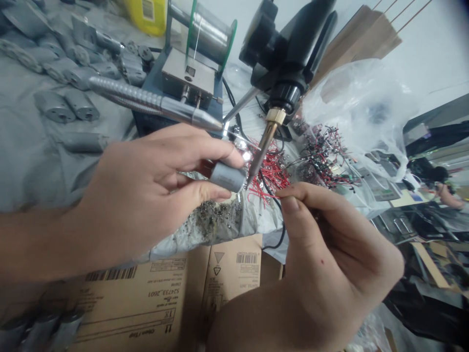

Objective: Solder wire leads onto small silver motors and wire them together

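Workbench (29,146) below, left hand (132,195) grips a motor (227,177), right hand (322,259) pinches a half-hidden wire (277,193).

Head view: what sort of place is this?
Probably a small electronics assembly workshop: a soldering iron, a spool of solder wire, and rows of small motors beside red wires.

My left hand (135,195) grips a grey DC motor (227,177) just beside the tip of a soldering iron (264,144), while my right hand (322,254) pinches a thin red wire (264,195). Behind, a solder spool (201,34) stands near more motors (69,78) lying on a grey sheet (25,166).
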`<state>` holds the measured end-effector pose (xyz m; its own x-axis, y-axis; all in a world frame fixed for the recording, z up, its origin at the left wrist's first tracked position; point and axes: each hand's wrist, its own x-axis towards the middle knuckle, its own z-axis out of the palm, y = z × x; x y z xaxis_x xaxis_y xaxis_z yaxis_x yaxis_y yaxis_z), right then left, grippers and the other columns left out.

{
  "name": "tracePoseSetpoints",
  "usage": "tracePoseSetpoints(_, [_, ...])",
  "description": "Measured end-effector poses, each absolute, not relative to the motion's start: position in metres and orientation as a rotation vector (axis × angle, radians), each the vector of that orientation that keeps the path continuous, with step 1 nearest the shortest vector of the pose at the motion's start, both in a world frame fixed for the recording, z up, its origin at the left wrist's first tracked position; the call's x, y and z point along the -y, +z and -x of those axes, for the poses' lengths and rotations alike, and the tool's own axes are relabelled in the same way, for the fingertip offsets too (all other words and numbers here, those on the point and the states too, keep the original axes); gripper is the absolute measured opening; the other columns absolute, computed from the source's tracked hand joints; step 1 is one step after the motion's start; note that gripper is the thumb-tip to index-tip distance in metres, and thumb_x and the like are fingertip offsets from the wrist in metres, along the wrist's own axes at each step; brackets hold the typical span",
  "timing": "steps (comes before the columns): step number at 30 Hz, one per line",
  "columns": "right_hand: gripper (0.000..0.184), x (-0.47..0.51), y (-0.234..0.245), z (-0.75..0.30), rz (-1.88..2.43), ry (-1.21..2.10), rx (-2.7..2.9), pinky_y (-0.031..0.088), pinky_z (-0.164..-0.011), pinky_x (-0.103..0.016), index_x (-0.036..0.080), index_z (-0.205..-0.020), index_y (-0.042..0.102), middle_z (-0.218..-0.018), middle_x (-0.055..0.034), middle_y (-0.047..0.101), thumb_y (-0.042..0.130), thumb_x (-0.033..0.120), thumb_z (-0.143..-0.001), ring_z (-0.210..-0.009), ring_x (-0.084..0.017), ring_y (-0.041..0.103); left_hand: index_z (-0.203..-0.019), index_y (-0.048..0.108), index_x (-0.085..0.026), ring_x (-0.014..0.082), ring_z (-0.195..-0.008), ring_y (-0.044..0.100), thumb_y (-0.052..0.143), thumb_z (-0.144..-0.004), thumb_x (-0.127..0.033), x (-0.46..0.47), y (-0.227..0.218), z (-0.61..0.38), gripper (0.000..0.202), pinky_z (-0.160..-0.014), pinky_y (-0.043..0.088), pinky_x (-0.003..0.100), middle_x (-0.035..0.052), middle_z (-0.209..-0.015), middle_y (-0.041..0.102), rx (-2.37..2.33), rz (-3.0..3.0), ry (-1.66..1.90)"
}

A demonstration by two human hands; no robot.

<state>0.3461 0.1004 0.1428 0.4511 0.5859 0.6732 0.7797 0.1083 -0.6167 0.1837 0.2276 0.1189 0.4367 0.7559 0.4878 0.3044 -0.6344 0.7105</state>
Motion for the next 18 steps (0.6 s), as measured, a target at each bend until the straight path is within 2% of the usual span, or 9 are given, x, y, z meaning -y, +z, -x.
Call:
tracePoseSetpoints(3, [0.017, -0.1005, 0.1432, -0.3462, 1.569, -0.212, 1.225, 0.041, -0.052, -0.024, 0.025, -0.098, 0.083, -0.083, 0.0032, 0.074, 0.075, 0.009, -0.098, -0.071, -0.011, 0.063, -0.111, 0.079, -0.050, 0.0120, -0.078, 0.077, 0.070, -0.101, -0.050, -0.2285, 0.1189, -0.1841, 0.014, -0.057, 0.055, 0.029, -0.0178, -0.118, 0.080, -0.876, -2.154, 1.105])
tracePoseSetpoints(8, [0.015, -0.1015, 0.1417, -0.3462, 1.559, -0.228, 1.228, 0.041, -0.050, -0.025, 0.025, -0.099, 0.083, -0.082, 0.0021, 0.073, 0.076, 0.012, -0.099, -0.068, -0.010, 0.061, -0.112, 0.077, -0.056, 0.0094, -0.074, 0.076, 0.072, -0.098, -0.052, -0.2297, 0.1205, -0.1844, 0.015, -0.059, 0.057, 0.030, -0.0233, -0.118, 0.078, -0.870, -2.131, 1.104])
tracePoseSetpoints(12, [0.015, -0.1017, 0.1415, -0.3443, 1.581, -0.233, 1.203, 0.041, -0.051, -0.026, 0.025, -0.099, 0.084, -0.084, 0.0011, 0.074, 0.076, 0.012, -0.099, -0.073, -0.012, 0.064, -0.110, 0.079, -0.052, 0.0115, -0.073, 0.074, 0.067, -0.102, -0.054, -0.2287, 0.1199, -0.1833, 0.014, -0.059, 0.057, 0.032, -0.0222, -0.114, 0.078, -0.899, -2.153, 1.102])
tracePoseSetpoints(16, [0.016, -0.0991, 0.1436, -0.3469, 1.594, -0.224, 1.231, 0.041, -0.051, -0.025, 0.026, -0.101, 0.083, -0.085, 0.0020, 0.074, 0.075, 0.012, -0.100, -0.070, -0.012, 0.063, -0.113, 0.080, -0.050, 0.0100, -0.078, 0.076, 0.067, -0.104, -0.059, -0.2288, 0.1186, -0.1831, 0.019, -0.058, 0.057, 0.026, -0.0225, -0.114, 0.077, -0.884, -2.159, 1.101])
tracePoseSetpoints(18, [0.016, -0.0978, 0.1447, -0.3487, 1.604, -0.172, 1.270, 0.043, -0.052, -0.025, 0.026, -0.103, 0.083, -0.085, 0.0022, 0.075, 0.076, 0.012, -0.100, -0.068, -0.011, 0.062, -0.113, 0.080, -0.048, 0.0098, -0.080, 0.077, 0.067, -0.104, -0.057, -0.2288, 0.1187, -0.1836, 0.018, -0.060, 0.058, 0.024, -0.0222, -0.114, 0.076, -0.890, -2.156, 1.098])
